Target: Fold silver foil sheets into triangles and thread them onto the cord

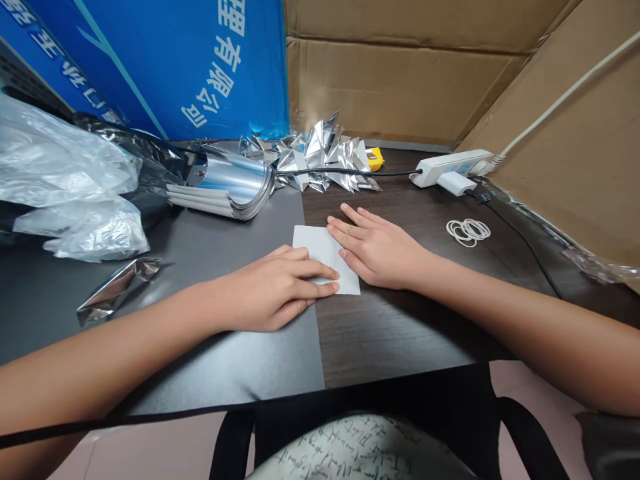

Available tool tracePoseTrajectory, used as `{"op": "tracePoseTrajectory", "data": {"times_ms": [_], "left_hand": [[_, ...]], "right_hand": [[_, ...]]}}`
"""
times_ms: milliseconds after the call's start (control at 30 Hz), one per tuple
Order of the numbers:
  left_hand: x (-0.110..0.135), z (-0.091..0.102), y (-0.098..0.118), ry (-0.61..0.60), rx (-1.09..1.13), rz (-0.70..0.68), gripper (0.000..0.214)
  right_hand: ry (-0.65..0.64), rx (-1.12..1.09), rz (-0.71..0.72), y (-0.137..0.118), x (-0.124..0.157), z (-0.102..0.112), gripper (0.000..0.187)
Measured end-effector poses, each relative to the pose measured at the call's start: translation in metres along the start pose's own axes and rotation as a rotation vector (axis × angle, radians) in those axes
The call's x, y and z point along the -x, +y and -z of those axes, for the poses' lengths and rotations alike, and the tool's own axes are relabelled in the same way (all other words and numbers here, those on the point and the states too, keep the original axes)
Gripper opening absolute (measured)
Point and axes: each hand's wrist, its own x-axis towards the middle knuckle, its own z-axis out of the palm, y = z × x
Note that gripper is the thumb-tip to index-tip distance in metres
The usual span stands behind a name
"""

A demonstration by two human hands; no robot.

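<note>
At the left edge of the frame lie crumpled clear plastic bags (65, 173). The lower one shows something silvery and crinkled through its film, but what exactly is inside cannot be told.

In the middle of the frame a small white rectangular sheet (313, 241) lies flat on the surface (410, 320), across the seam where a smooth grey mat (225, 340) meets dark wood grain. The left hand (280, 288) rests on the sheet's lower edge with loosely bent fingers, the fingertips pressing down and grasping nothing. The right hand (376, 250) lies flat and spread on the sheet's right side, also released.

Behind them, toward the upper middle, is a heap of folded foil triangles (320, 157) – mirror-bright and sharp-creased. Just to its left is a stack of glossy foil sheets (230, 190), its front edge curled upward. One long folded foil piece (117, 287) sits apart at the lower left. To the right are thin white rubber bands (467, 231) and a white power strip (450, 167) – matte cardboard walls (400, 80) stand behind.
</note>
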Motion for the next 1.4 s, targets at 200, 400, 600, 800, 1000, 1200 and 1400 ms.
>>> {"op": "tracePoseTrajectory", "data": {"times_ms": [200,400,600,800,1000,1200,1400], "left_hand": [[0.0,-0.002,0.001,0.015,-0.024,-0.006,0.039],[0.001,-0.002,0.001,0.029,-0.024,-0.011,0.037],[-0.001,0.0,0.0,0.072,-0.128,-0.014,0.032],[-0.002,0.001,-0.008,0.053,-0.205,0.029,0.036],[-0.006,0.0,-0.019,0.038,-0.26,0.172,0.046],[-0.008,0.002,-0.011,0.05,-0.126,0.065,0.044],[-0.004,0.004,0.001,0.065,0.081,-0.066,0.038]], "right_hand": [[0.039,-0.007,0.013,-0.004,0.0,-0.001,0.048],[0.022,-0.124,0.099,-0.011,0.01,0.004,0.049],[-0.059,-0.211,0.048,-0.006,0.014,0.007,0.055],[-0.113,-0.278,-0.005,-0.001,0.01,0.007,0.068],[-0.101,-0.283,0.004,0.001,0.009,0.005,0.075],[-0.091,-0.074,0.078,-0.007,0.01,0.003,0.061],[-0.069,0.052,0.138,-0.01,0.012,0.0,0.06]]}}
